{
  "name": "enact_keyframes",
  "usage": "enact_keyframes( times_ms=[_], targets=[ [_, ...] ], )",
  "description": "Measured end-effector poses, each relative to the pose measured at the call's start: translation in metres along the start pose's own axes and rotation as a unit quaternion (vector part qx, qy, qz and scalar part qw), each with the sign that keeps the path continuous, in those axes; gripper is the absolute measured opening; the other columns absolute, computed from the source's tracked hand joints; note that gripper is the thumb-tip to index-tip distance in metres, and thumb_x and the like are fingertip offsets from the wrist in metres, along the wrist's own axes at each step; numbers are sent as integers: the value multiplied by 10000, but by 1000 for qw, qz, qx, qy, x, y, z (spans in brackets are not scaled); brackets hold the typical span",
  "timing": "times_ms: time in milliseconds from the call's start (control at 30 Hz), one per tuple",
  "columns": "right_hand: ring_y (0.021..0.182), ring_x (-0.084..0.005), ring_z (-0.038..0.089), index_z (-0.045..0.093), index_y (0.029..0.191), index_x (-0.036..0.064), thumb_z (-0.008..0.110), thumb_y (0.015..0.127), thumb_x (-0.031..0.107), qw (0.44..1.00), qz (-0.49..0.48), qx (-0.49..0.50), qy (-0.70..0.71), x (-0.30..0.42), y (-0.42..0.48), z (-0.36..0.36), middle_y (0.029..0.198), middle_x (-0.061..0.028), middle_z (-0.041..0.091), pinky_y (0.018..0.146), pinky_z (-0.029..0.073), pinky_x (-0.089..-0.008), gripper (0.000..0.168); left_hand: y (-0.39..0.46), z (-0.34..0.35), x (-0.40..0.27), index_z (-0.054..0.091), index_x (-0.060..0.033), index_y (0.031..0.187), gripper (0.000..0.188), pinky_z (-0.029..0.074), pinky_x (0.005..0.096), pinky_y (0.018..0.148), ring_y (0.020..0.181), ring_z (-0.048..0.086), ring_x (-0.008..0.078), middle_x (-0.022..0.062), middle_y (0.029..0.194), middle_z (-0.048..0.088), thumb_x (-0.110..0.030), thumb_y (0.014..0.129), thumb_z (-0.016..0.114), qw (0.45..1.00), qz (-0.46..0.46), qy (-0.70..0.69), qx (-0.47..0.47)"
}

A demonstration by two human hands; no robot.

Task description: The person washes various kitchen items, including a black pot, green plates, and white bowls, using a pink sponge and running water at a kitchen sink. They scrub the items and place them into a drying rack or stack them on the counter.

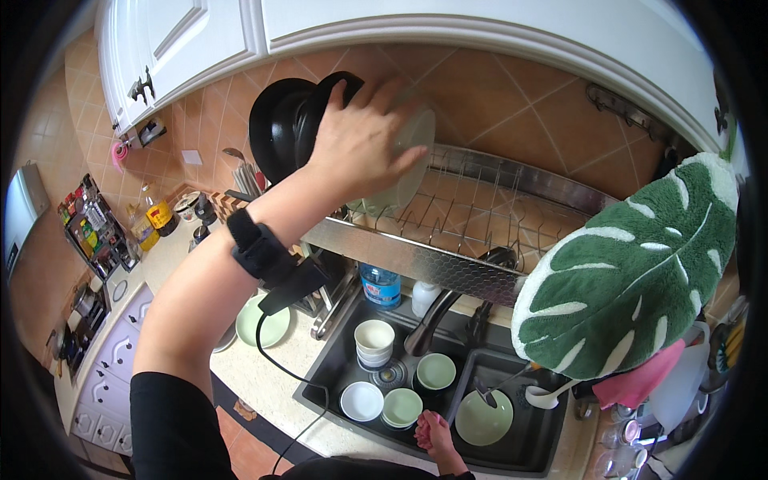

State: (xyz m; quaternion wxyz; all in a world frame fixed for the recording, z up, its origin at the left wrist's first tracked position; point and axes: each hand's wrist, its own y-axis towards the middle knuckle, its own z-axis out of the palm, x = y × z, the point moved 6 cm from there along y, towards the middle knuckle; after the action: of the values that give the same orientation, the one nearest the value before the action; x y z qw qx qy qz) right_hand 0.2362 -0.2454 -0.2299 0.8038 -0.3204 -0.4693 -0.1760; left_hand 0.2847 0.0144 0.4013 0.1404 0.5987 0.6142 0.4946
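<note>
My left hand (pixel 363 135) is raised over the left part of a metal dish rack (pixel 420 252), its fingers blurred. It grips a pale green dish (pixel 417 144), tilted on edge among the wires beside black pans (pixel 273 132). Low at the sink's front rim, my right hand (pixel 441 441) is closed around a crumpled pink cloth or scrubber (pixel 425 429). Near it in the dark sink (pixel 336 366) sit green bowls (pixel 402 407), a white bowl (pixel 362 401) and stacked cream bowls (pixel 374 336). The right basin holds a larger green bowl (pixel 489 423) with a utensil in it.
A black faucet (pixel 429 327) reaches over the sink. A green leaf-shaped towel (pixel 630 270) hangs at the right, near a white ladle (pixel 543 397). A green plate (pixel 264 324) lies on the left counter. White cabinets (pixel 468 24) overhang the rack. A cable (pixel 294 378) trails from my left wrist.
</note>
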Motion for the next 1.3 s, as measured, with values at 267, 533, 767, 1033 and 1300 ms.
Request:
enact_keyframes(
  times_ms=[267, 533, 767, 1033, 1300],
  targets=[
    [553, -189, 494, 487, 832, 95, 522, 867, 146, 942, 38, 138, 305, 64, -25, 52, 642, -68, 497, 513, 426, -290, 71, -60, -87, 20, 574, -43, 1149, 340, 415, 395, 937, 1128, 516, 331, 154, 1211, 547, -176, 837, 587, 986, -27, -147, -80],
    [718, -146, 515, 467, 1227, 134, 484, 947, 120, 919, 27, 67, 388, 107, -30, 84, 918, -80, 532, 568, 470, -232, 281, -287, -102, 8, 623, -42, 1014, 240, 520, 309, 695, 819, 657, 251, 128, 971, 650, -6, 777, 613, 880, -268, -375, 114],
    [524, -74, 416, 538, 1075, 133, 512, 949, 272, 939, 119, 9, 322, 88, -20, 100, 713, 19, 478, 366, 276, -179, 189, -468, -88, -47, 685, -95, 938, 158, 509, 320, 603, 693, 654, 239, 57, 919, 682, -187, 849, 593, 768, -387, -374, 348],
    [416, -67, 273, 455, 733, 160, 449, 969, 340, 952, 116, -80, 274, 93, -4, 126, 572, 50, 379, 329, 184, -219, 297, -580, -67, -5, 684, -101, 993, 213, 514, 327, 618, 674, 654, 220, 107, 853, 677, -229, 854, 584, 663, -556, -328, 379],
    [375, -61, 223, 396, 633, 189, 502, 936, 362, 962, 24, -171, 210, 116, -1, 146, 529, 62, 296, 326, 136, -228, 365, -670, -28, 78, 646, -22, 1029, 252, 493, 255, 598, 665, 652, 132, 88, 817, 673, -221, 884, 593, 540, -732, -355, 217]
  ],
)
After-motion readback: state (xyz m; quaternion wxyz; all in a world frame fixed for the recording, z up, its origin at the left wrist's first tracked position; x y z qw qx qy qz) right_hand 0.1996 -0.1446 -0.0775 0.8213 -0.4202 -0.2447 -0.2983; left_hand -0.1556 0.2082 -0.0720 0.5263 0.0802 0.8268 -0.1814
